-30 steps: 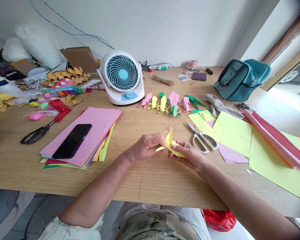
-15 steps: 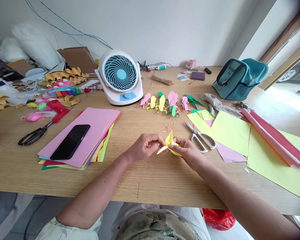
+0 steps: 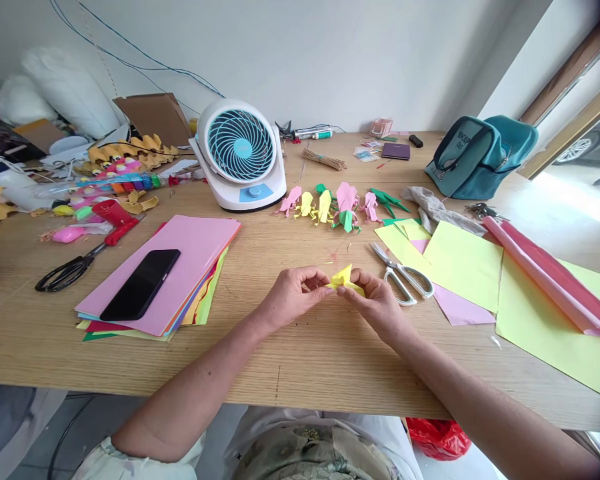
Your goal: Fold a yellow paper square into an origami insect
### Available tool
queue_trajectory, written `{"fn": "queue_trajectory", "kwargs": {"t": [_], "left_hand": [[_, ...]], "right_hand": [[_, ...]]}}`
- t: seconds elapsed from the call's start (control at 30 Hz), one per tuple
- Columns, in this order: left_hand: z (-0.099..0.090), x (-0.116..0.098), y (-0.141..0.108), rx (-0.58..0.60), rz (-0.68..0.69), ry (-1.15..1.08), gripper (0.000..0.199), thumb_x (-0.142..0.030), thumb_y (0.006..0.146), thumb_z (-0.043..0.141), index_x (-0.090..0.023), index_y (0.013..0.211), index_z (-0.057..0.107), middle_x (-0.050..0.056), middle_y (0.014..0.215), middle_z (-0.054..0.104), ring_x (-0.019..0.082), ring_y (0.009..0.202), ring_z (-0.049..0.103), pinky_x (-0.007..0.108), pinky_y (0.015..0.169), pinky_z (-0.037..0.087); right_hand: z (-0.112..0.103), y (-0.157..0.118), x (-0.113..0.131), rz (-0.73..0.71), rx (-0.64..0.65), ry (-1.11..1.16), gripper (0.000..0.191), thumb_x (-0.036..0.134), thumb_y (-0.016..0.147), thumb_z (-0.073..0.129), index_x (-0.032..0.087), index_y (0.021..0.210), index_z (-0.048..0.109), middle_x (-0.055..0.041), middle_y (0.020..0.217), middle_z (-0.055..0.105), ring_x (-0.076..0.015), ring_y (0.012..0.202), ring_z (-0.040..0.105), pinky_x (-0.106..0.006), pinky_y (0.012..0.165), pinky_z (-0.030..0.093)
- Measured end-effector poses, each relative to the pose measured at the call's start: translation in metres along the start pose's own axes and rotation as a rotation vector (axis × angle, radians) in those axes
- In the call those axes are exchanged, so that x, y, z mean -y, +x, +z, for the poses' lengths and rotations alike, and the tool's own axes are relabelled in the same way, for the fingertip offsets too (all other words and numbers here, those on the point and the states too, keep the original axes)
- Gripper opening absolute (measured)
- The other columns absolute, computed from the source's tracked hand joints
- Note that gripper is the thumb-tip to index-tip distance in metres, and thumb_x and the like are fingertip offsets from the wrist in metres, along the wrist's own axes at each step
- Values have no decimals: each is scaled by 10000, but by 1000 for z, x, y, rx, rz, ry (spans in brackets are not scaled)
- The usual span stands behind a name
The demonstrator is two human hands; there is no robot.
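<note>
A small piece of folded yellow paper (image 3: 342, 276), with one pointed flap sticking up, is held between both hands above the table. My left hand (image 3: 296, 291) pinches its left side between thumb and fingers. On its right side my right hand (image 3: 375, 298) grips it, thumb in front and fingers behind, hiding part of the folds. Just right of that hand lie white-handled scissors (image 3: 405, 275). Farther back stands a row of folded paper figures, among them a pink one (image 3: 347, 197) and a yellow one (image 3: 324, 207).
A black phone (image 3: 141, 285) rests on stacked coloured paper (image 3: 205, 230) at the left, near black-handled scissors (image 3: 67, 272). Behind are a white fan (image 3: 243, 153) and a teal bag (image 3: 480, 160). Yellow sheets (image 3: 465, 260) and a pink roll (image 3: 555, 280) lie at the right.
The yellow paper has turned in my fingers; its left point is now covered by my left hand. My left thumb has moved in toward the paper's middle.
</note>
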State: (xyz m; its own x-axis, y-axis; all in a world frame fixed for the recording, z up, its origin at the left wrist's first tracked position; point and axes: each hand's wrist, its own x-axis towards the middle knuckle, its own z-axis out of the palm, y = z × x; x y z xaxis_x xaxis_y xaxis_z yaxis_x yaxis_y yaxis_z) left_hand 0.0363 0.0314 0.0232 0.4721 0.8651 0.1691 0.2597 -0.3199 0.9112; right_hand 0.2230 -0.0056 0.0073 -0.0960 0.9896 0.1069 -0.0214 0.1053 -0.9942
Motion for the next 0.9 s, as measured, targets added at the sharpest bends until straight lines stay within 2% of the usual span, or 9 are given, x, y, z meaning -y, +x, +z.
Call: {"fn": "queue_trajectory", "kwargs": {"t": [0.13,0.37,0.67,0.9], "left_hand": [[1,-5,0,-25,57,79,73,-221,808,667,-149,796,673,9,784,682,106,673,598,203,606,475],[-1,-4,-1,-40,140,202,92,-173,831,648,-159,740,645,-1,754,670,111,687,594,207,627,453],[-10,-13,-4,64,272,454,148,-182,925,546,-177,840,667,19,778,632,134,723,583,234,657,397],[-2,-12,-5,-38,272,438,151,-169,866,606,-171,723,556,-4,741,593,115,681,537,224,611,363]], "right_hand": [[1,1,-3,-6,24,19,284,441,743,777,202,800,636,-6,804,603,-157,764,515,-287,733,393],[4,1,-2,169,86,116,384,522,711,775,181,820,638,18,700,539,-110,605,419,-262,566,305],[8,2,-5,143,60,9,383,509,719,766,185,776,568,22,667,506,-117,597,418,-256,535,308],[11,1,-5,131,57,43,384,499,716,773,171,802,594,22,683,502,-107,598,402,-250,530,297]]}}
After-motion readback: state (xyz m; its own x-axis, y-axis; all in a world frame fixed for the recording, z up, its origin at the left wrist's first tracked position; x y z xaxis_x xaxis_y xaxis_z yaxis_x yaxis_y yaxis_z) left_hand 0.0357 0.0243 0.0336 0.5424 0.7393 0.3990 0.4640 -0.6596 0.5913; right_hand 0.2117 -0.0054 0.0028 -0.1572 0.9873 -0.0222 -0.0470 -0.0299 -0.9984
